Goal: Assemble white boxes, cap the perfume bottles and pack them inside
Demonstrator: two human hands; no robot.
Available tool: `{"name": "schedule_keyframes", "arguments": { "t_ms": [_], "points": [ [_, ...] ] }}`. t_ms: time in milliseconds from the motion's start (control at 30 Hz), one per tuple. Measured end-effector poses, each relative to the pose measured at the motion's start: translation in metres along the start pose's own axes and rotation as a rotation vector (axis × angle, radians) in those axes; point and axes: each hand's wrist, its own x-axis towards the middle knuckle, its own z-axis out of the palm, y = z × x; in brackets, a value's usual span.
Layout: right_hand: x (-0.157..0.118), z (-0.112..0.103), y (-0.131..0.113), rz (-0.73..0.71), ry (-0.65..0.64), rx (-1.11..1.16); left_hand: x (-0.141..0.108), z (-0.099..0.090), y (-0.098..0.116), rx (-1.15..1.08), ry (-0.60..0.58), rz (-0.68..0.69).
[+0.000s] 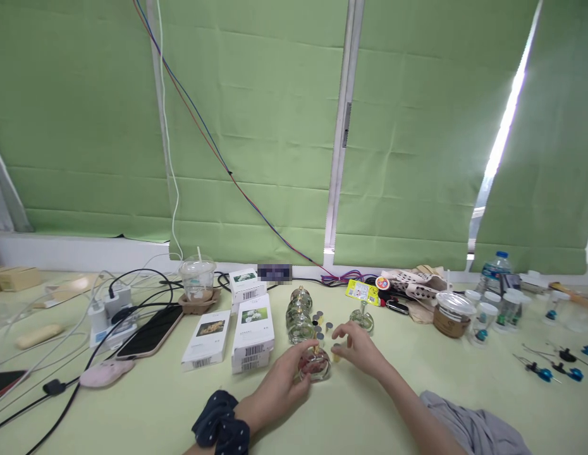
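My left hand (pixel 287 379) is closed round a small, round glass bottle (pixel 315 369) with a reddish tint and a gold neck. Just to the right is my right hand (pixel 363 351), its thumb and forefinger apart. Below that thumb stands a small gold cap (pixel 336 357); whether they touch I cannot tell. Several clear glass bottles (pixel 300 322) stand in a row behind the held one. Small dark and gold caps (pixel 329 327) lie scattered beside the row. Another clear bottle (pixel 362 321) with a raised neck stands beyond my right hand.
White boxes (pixel 253 332), a phone (pixel 150 333), a power strip (pixel 114 332) with cables and a lidded plastic cup (pixel 198 278) are on the left. To the right are a brown-labelled tub (pixel 452 316), small capped jars (pixel 483 323), a water bottle (pixel 496 268) and blue wired parts (pixel 543 373).
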Motion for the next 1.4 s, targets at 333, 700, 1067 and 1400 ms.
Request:
{"name": "schedule_keyframes", "arguments": {
  "t_ms": [333,700,1067,1400],
  "points": [
    [0.001,0.004,0.011,0.108,0.014,0.044,-0.001,-0.001,0.002,0.04,0.012,0.001],
    [0.002,0.007,-0.006,-0.019,0.023,0.533,-0.002,0.001,0.006,0.044,0.009,0.001],
    [-0.008,0.027,-0.035,-0.133,-0.005,0.571,-0.002,0.003,0.001,0.032,0.019,0.014],
    [-0.01,0.031,-0.028,-0.123,-0.117,0.382,0.001,-0.001,0.009,0.042,0.019,0.036]
  ]
}}
